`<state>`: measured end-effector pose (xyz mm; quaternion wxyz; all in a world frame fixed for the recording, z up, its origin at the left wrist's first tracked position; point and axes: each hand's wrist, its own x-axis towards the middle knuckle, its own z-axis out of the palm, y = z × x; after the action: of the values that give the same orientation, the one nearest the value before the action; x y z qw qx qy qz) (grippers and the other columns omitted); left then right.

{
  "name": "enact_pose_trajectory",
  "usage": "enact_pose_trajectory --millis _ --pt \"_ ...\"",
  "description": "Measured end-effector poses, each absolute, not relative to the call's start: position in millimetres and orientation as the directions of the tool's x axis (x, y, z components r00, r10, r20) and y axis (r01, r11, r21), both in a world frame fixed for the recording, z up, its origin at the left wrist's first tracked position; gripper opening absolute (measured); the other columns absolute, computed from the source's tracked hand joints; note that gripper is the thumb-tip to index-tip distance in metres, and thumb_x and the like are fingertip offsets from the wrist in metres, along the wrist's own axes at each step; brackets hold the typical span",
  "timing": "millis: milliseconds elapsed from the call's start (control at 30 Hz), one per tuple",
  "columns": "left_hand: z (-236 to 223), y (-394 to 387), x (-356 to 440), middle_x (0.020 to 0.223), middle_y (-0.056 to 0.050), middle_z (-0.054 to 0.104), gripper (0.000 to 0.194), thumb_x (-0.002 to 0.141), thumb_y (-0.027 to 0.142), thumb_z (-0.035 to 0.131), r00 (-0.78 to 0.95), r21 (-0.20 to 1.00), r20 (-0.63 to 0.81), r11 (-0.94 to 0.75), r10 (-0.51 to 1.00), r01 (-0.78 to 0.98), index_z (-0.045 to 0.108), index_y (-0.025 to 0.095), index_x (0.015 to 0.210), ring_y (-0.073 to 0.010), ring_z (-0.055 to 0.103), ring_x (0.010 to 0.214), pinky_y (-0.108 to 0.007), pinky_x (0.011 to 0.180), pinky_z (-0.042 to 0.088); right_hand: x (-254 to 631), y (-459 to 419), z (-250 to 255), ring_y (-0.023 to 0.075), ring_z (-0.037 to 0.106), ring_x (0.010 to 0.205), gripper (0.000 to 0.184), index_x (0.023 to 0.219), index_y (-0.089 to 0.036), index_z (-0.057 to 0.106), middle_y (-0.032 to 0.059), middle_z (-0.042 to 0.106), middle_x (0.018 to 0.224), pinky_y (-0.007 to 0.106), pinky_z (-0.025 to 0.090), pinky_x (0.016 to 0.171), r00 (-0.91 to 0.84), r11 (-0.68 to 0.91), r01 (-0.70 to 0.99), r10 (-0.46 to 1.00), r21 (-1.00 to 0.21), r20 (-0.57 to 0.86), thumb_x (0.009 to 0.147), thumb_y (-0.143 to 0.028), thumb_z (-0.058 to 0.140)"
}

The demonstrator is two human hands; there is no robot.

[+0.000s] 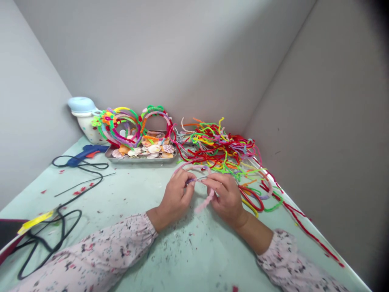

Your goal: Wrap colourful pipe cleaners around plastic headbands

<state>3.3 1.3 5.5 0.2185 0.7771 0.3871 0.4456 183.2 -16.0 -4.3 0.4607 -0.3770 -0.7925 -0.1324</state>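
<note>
Above the middle of the table, both hands are close together around a thin curved headband [194,166], partly wrapped in pale pink and lilac fuzz. My left hand [178,194] pinches it between thumb and fingers. A few centimetres away, my right hand [226,198] is closed on a pale pink pipe cleaner [206,202], whose loose end hangs below the fingers. Between the fingertips runs a short bare grey stretch of the band. Fingers hide much of the band and where the pipe cleaner meets it.
A metal tray [142,161] of seashells [153,149] and colourful fuzzy headbands [121,121] stands at the back. Right of it lies a tangled heap of pipe cleaners [219,146]. A blue glue gun [82,156], its black cord [100,178] and a white, blue-topped container [86,119] are left.
</note>
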Motion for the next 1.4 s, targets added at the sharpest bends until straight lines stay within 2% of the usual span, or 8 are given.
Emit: enact_pose_trajectory --millis 233,400,667,1133,1400 --pt "8 -1 4 0.09 -0.004 0.058 0.013 0.09 0.016 0.043 0.347 0.638 0.551 -0.652 0.759 0.41 0.055 0.018 0.091 -0.0185 0.053 0.087 -0.033 0.08 0.041 185 -13 -1 0.0234 0.058 0.102 0.035 0.111 -0.029 0.062 0.0057 0.064 0.107 0.042 0.046 0.086 -0.268 0.638 0.755 0.509 -0.15 0.818 0.084 -0.01 0.056" --pt "6 -1 4 0.094 -0.005 0.06 0.015 0.09 0.014 0.043 0.371 0.61 0.546 -0.66 0.751 0.438 0.057 0.018 0.092 -0.0197 0.053 0.092 -0.034 0.083 0.038 186 -10 -1 0.0218 0.059 0.095 0.022 0.103 -0.026 0.065 0.0046 0.068 0.097 0.038 0.045 0.082 -0.299 0.662 0.733 0.523 -0.159 0.798 0.085 -0.015 0.06" --pt "5 1 4 0.088 -0.004 0.059 0.014 0.09 0.015 0.045 0.396 0.587 0.541 -0.671 0.742 0.454 0.058 0.019 0.091 -0.019 0.053 0.087 -0.035 0.08 0.037 184 -9 0 0.0203 0.059 0.088 0.009 0.093 -0.022 0.067 0.0038 0.069 0.087 0.036 0.044 0.079 -0.298 0.672 0.719 0.529 -0.177 0.795 0.086 -0.02 0.062" --pt "2 -1 5 0.086 -0.004 0.058 0.014 0.09 0.016 0.044 0.417 0.54 0.551 -0.69 0.723 0.482 0.058 0.018 0.091 -0.0192 0.053 0.087 -0.036 0.082 0.039 188 -3 -8 0.0206 0.06 0.083 0.006 0.088 -0.02 0.064 0.0038 0.069 0.082 0.037 0.044 0.079 -0.334 0.662 0.729 0.566 -0.174 0.754 0.084 -0.025 0.065" --pt "2 0 5 0.087 -0.004 0.058 0.013 0.09 0.014 0.045 0.428 0.505 0.553 -0.696 0.715 0.51 0.057 0.018 0.092 -0.0192 0.053 0.09 -0.037 0.084 0.038 187 -3 -8 0.0209 0.06 0.082 0.005 0.086 -0.02 0.063 0.0039 0.069 0.081 0.038 0.044 0.079 -0.307 0.681 0.69 0.583 -0.246 0.753 0.085 -0.025 0.064"
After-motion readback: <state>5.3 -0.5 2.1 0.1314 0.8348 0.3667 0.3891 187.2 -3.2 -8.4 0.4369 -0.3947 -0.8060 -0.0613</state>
